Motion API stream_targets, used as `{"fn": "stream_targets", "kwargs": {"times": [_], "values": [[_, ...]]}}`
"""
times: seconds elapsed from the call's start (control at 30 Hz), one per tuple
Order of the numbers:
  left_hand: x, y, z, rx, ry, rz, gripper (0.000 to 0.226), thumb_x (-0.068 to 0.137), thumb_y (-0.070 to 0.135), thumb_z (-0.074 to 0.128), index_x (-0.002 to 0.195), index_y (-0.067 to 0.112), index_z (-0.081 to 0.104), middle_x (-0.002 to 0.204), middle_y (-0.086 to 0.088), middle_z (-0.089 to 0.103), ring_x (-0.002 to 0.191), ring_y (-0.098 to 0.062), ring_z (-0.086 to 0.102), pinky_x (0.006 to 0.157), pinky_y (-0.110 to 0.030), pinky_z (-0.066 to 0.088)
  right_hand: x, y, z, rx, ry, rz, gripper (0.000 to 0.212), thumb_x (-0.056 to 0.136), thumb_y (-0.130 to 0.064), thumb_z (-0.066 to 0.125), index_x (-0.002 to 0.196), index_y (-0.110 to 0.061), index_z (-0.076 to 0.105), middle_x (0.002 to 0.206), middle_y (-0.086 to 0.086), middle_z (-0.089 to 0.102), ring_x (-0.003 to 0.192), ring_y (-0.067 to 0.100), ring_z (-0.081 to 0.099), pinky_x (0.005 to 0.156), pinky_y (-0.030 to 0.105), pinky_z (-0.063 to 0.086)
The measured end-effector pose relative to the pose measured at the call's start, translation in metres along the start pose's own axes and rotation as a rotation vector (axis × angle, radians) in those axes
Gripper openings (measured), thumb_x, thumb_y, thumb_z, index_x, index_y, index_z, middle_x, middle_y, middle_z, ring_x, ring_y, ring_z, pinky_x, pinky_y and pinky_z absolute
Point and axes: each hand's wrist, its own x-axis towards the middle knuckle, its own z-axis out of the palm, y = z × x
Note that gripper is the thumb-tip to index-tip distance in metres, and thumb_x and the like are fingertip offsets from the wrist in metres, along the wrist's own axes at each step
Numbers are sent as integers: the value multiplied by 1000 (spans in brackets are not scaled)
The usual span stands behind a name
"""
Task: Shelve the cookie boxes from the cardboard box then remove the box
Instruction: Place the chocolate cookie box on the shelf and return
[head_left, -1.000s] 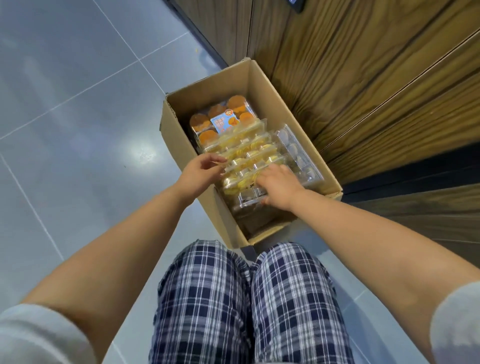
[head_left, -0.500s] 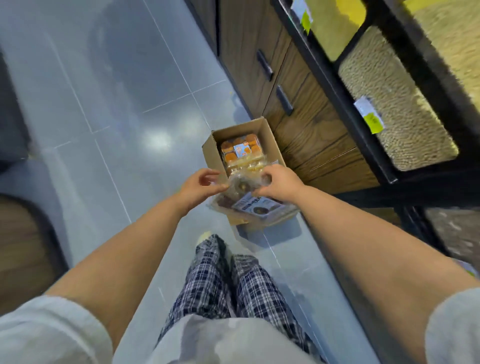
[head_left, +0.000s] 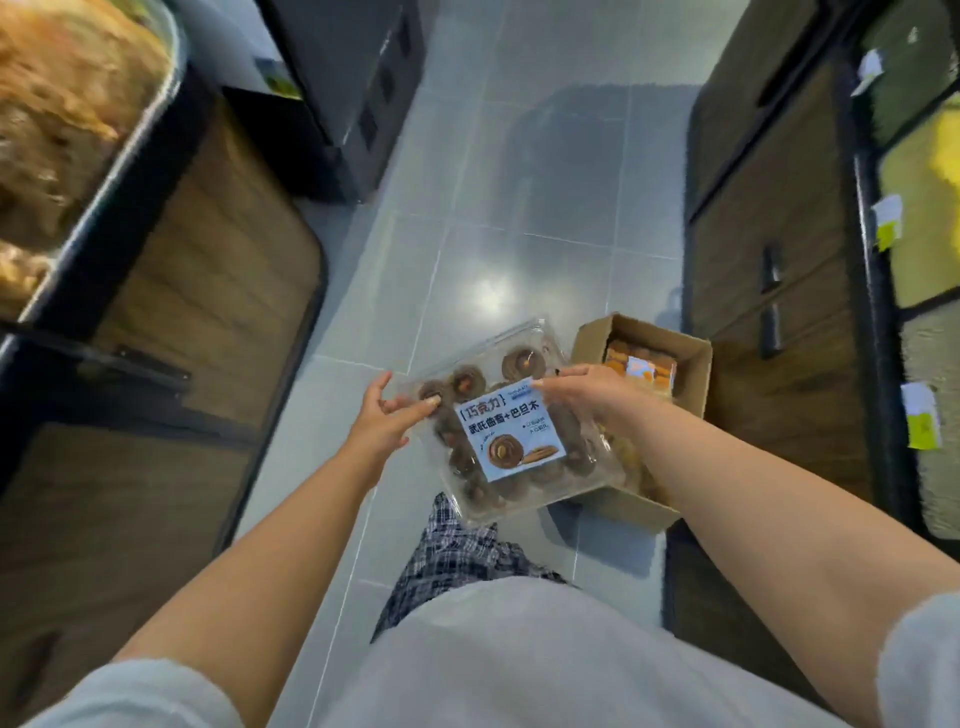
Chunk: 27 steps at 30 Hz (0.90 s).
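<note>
Left hand: the left hand (head_left: 387, 422) holds the left edge of the cookie box (head_left: 524, 364). Its thumb lies flat on the clear lid. One finger sticks up, away from the box. The other fingers go under the edge, so I cannot tell how they lie.
Right hand: the right hand (head_left: 592, 392) holds the right side of the same box. Its fingers (head_left: 543, 385) are close together and reach over the lid to the far corner of the label (head_left: 506, 434). The thumb is hidden.
Where the cookie box is: it is up in the air between the two hands, over the gray floor (head_left: 493, 234). It is tipped a little. It sits just left of the cardboard box (head_left: 592, 338) and covers that box's near left part.
How the cookie box looks: it is a flat, clear plastic box. Round brown cookies fill it, and some have a nut in the middle. The label is white and blue, with blue writing and a picture of a cookie.
Cardboard box: it stands open on the floor, to the right, next to a wooden cabinet (head_left: 753, 364). A pack of orange cookies (head_left: 641, 366) shows inside it.
</note>
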Motion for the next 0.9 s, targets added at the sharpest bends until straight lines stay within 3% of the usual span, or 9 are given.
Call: {"fn": "stream_targets", "kwargs": {"times": [0.07,0.17,0.27,0.43,0.57,0.63,0.7,0.8,0.9], "values": [[-30,-24,-28,-121,97,-34,88,82,16,73,149,31,17,128,-5,41,118,-25,51,101,-47,42,-9,-13,35,-14,-103,-6,33,77,-41,76,93,-13,67,94,2,69,92,19,62,74,34,50],[-77,-58,-65,-259,155,-75,57,87,18,67,138,19,39,116,-5,57,102,-21,58,85,-39,47,-18,-29,95,-37,-275,-3,36,84,-36,70,103,-6,63,106,15,69,98,30,65,90,46,54],[-124,-97,-101,-435,218,-60,32,91,12,60,122,7,56,105,-11,67,84,-20,66,66,-28,54,-34,-40,163,-57,-469,-7,32,86,-31,65,106,-6,63,112,21,66,81,30,67,72,38,57],[-198,-163,-174,-665,435,-29,33,85,14,69,116,5,64,114,-22,67,109,-40,62,100,-56,45,-71,-36,284,-191,-609,-42,43,87,-34,64,120,-5,61,115,19,67,81,31,69,56,34,59],[-261,-210,-227,-796,627,3,26,83,12,70,109,7,66,107,-17,71,102,-34,65,96,-48,49,-123,-15,378,-302,-726,-133,25,91,-24,64,114,-16,62,99,8,73,76,19,72,56,26,57],[-297,-236,-255,-841,679,19,21,84,12,70,104,7,65,100,-14,73,96,-32,67,89,-43,53,-147,0,429,-358,-755,-207,37,85,-19,71,120,-11,61,103,10,74,85,22,72,64,29,59],[-336,-264,-286,-867,694,32,17,82,14,70,98,8,66,93,-10,74,92,-29,67,87,-40,53,-175,12,481,-387,-744,-252,41,80,-15,76,117,-5,62,92,8,75,74,19,73,62,30,58],[-395,-308,-334,-896,695,56,33,81,14,69,113,7,65,108,-16,71,106,-35,65,96,-48,50,-224,27,555,-384,-796,-242,31,81,-10,74,110,-6,64,86,8,75,66,17,72,57,28,58],[-448,-348,-379,-924,707,78,31,90,11,60,121,6,60,115,-18,68,102,-33,67,84,-42,57,-266,37,625,-379,-867,-235,31,82,-14,73,111,-11,64,97,12,75,81,25,73,73,38,60]]}}
